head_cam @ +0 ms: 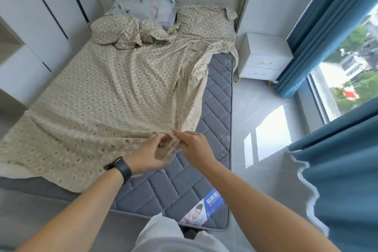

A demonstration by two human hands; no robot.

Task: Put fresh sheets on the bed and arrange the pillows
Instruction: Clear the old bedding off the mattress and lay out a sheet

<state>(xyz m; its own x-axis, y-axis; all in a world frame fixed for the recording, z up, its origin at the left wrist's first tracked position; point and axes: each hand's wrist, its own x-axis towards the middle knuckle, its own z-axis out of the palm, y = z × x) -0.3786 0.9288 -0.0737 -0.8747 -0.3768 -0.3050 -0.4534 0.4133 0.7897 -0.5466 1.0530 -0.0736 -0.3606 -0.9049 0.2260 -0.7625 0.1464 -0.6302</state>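
step: spreading sheet [114,88] | both hands, left [150,154] and right [193,146], pinch its bunched corner near mattress [217,96] foot edge | right side bare | next: pull corner to foot-right corner

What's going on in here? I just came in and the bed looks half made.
A person stands at the foot of the bed, left hand and right hand both gripping a bunched corner of the beige diamond-patterned sheet. The sheet covers the left part of the grey quilted mattress; the right strip and near corner are bare. A floral pale-blue pillow and two pillows in matching beige cases lie at the headboard.
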